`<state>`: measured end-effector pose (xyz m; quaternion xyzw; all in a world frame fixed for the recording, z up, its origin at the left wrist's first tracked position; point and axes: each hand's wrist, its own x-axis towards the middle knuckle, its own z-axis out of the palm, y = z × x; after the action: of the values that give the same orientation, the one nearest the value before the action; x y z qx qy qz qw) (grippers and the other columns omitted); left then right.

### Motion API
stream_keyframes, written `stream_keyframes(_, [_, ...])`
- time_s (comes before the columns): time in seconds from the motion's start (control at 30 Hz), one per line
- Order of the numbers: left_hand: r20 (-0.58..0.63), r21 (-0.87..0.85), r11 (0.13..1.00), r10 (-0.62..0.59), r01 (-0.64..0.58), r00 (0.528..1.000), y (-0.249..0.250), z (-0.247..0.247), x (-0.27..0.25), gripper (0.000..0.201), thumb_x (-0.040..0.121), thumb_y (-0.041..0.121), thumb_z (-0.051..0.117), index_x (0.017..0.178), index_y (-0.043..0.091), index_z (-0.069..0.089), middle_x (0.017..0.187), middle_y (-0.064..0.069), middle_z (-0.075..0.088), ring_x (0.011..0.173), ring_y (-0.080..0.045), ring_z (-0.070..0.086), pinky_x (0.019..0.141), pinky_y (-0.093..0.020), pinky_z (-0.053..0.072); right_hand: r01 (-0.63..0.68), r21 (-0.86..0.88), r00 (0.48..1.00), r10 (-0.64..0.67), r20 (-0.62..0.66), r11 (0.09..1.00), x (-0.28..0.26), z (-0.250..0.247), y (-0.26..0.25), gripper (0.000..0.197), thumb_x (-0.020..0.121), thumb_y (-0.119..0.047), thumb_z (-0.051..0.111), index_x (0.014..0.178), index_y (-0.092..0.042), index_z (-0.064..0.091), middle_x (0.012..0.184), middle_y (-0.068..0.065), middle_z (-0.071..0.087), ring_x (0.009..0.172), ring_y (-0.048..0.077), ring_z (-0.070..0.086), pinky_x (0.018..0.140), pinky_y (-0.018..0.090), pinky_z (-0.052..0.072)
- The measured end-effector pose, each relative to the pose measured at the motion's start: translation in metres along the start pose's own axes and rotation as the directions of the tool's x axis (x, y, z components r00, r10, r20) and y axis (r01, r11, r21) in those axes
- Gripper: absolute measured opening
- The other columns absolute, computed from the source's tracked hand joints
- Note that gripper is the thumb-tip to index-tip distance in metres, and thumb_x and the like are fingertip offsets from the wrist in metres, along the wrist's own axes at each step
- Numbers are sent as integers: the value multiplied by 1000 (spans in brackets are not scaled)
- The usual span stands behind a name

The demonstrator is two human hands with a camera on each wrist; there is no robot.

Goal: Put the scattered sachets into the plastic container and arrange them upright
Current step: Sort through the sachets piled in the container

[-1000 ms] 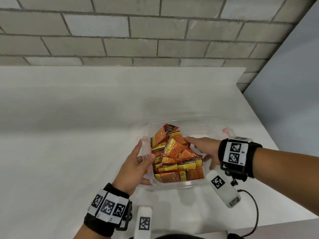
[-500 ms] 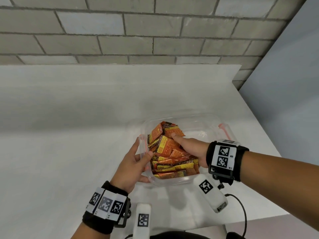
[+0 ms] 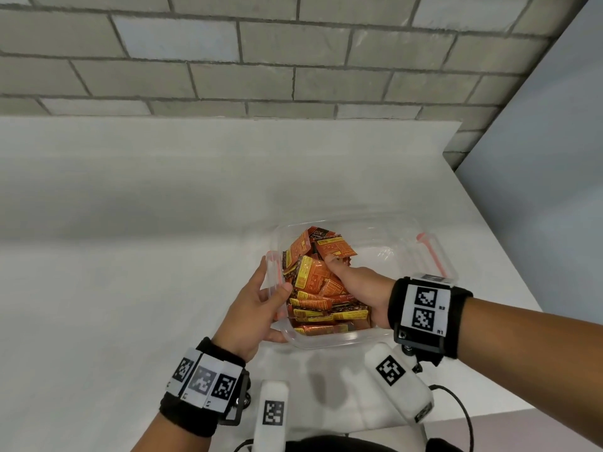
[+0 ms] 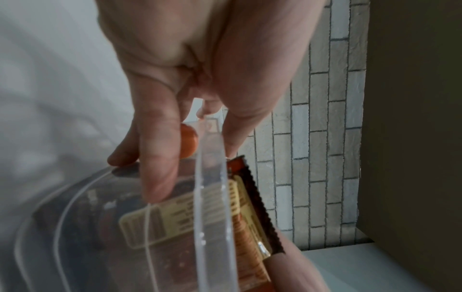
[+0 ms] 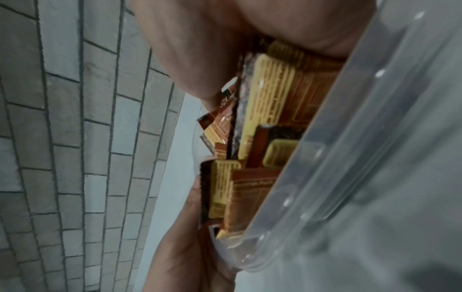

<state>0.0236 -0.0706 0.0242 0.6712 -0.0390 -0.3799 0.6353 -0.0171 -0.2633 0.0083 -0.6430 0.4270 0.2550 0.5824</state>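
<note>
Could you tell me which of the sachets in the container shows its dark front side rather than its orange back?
The sachet at the far end of the pile in the plastic container: its dark printed corner peeks out, while the others show orange and yellow panels.

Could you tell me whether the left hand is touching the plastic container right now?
Touching. The left wrist view shows the left hand with fingers laid on the plastic container wall; the head view shows its thumb over the rim.
</note>
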Motion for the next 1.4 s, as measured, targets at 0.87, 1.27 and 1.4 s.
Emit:
stream_keyframes(0.87, [-10,6,1000,-16,16,1000,3,-2,0,68,96,25,56,150,39,19,68,9,68,60,-6,65,55,-40,59,81,-36,995,-83,-50,996,-18,3,-58,93,76,-83,32,140,-16,42,137,13,52,123,33,49,105,51,38])
stream_keyframes(1.27, [-21,-15,1000,-17,17,1000,3,-2,-4,60,95,28,57,141,49,25,90,1,74,77,-16,73,55,-39,58,82,-129,982,-103,-160,988,-30,-17,-57,81,91,-69,26,150,-15,20,155,12,24,139,37,28,109,54,25])
stream_keyframes(1.4, [-23,-13,1000,-21,21,1000,1,-3,-2,71,94,29,57,149,45,15,97,-4,72,78,-16,72,55,-37,57,34,-183,993,-54,-108,983,-27,-10,-51,83,88,-73,25,148,-15,29,149,15,36,132,38,38,108,54,31])
